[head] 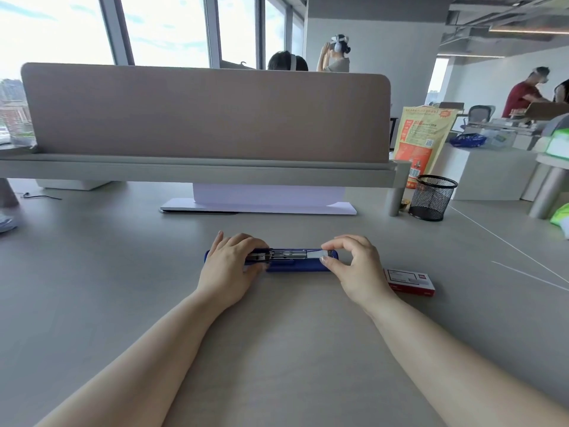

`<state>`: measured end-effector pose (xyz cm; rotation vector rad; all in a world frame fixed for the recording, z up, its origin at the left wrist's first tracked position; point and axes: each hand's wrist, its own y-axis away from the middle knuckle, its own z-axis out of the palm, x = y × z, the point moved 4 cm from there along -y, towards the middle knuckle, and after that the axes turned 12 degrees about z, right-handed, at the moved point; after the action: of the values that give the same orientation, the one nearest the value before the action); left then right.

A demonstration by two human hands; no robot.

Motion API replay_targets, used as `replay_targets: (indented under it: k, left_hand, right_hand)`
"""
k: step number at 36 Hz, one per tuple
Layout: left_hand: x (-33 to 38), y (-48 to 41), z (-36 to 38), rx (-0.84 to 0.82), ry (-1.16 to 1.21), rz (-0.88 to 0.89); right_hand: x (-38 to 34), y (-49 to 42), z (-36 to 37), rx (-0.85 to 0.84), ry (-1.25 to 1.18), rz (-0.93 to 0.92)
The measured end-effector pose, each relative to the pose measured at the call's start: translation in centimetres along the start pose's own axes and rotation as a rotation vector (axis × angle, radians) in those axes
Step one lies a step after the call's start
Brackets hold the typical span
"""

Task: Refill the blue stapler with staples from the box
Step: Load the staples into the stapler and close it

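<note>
The blue stapler (pixel 295 266) lies flat and swung open on the grey desk, its metal staple channel facing up. My left hand (pixel 229 266) covers and holds its left end. My right hand (pixel 354 266) pinches a silvery strip of staples (pixel 317 255) over the right end of the channel, between thumb and forefinger. The red and white staple box (pixel 411 282) rests on the desk just right of my right wrist, partly hidden by it.
A beige partition (pixel 206 115) on a grey rail closes off the back of the desk, with a white stand (pixel 258 204) beneath it. At the right rear stand a black mesh pen cup (pixel 432 197) and a yellow-orange bag (pixel 420 140). Other people are further back.
</note>
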<state>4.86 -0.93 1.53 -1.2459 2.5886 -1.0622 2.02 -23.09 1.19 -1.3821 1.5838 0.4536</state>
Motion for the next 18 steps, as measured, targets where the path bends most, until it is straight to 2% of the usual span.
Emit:
replay_targets:
  k: [8,12,18]
  left_hand:
    - [-0.13,-0.03,0.14,-0.008,0.006,-0.018]
    - [-0.19,-0.02,0.23,-0.015,-0.019,-0.016]
    - [-0.26,0.23,0.12,-0.044,-0.083,-0.107]
  right_hand:
    - [0.12,0.28,-0.05,0.042,0.113,-0.005]
    - [0.18,0.26,0.18,-0.013,0.15,0.017]
    - [0.88,0.18,0.68,-0.124,0.132,0.14]
